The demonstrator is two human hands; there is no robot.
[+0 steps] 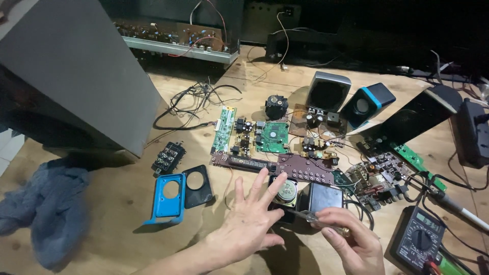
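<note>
My left hand (249, 219) is spread flat with fingers apart over the wooden bench, its fingertips reaching a small round speaker driver (284, 192) set in a black housing. My right hand (351, 239) grips a thin screwdriver (310, 216), whose tip points left toward the housing beside a dark square box (326, 197). Just beyond lie a long brown circuit board (300, 170) and a green circuit board (272, 136).
A blue speaker frame (167, 199) and a black bezel (197, 186) lie at left, near a grey cloth (43, 214) and a big grey panel (76, 71). A multimeter (415, 239) sits at right, with small speakers (328, 91) (367, 104) and tangled wires (196, 99) behind.
</note>
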